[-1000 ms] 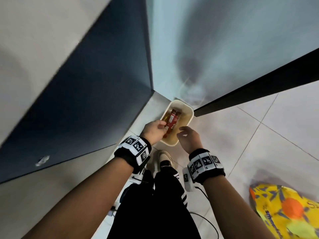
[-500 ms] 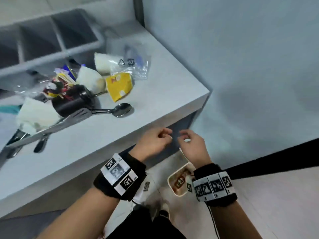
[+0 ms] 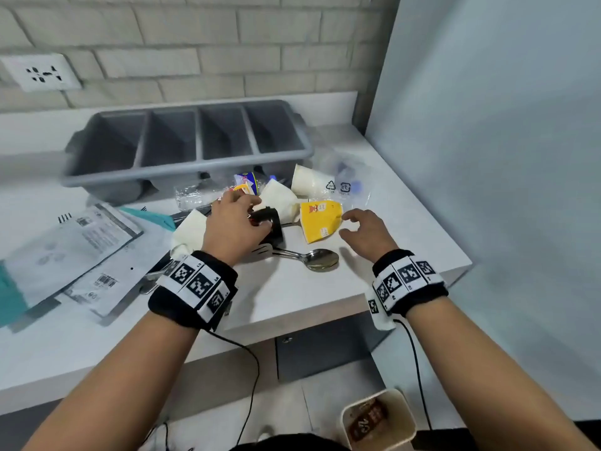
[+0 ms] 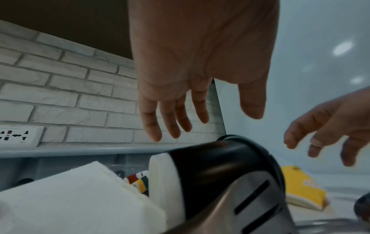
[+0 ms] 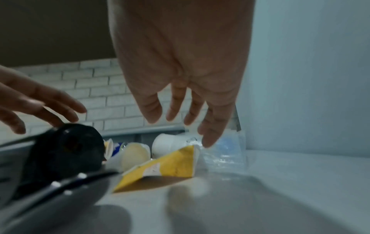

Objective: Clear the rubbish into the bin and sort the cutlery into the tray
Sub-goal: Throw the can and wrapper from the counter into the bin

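right now both hands are hovering over the litter on the white counter [image 3: 325,288]. the left hand [image 3: 232,229] is hanging just above a black cup [image 3: 271,222] lying on its side, fingers [image 4: 152,120] straight and slightly spread, gripping nothing (in the left wrist view there is clear air between fingertips and cup). the right hand [image 3: 366,234] is floating beside a yellow wrapper [image 3: 320,219], its fingers [image 5: 212,126] loosely apart and holding nothing.

a steel spoon [image 3: 317,259] is lying near the counter's front edge, just in front of the cup, and a slotted steel utensil [image 4: 254,199] is poking out under the cup. white paper cups [image 3: 309,183] and a clear plastic bag [image 3: 351,177] are sitting behind the wrapper, and a white napkin [image 4: 80,202] is lying left of the black cup. the grey cutlery tray [image 3: 185,164] is standing at the back against the brick wall, with four compartments. the bin [image 3: 379,418] is sitting on the floor below the counter's edge, with a brown wrapper inside. printed mailer bags [image 3: 74,255] are lying at the left.
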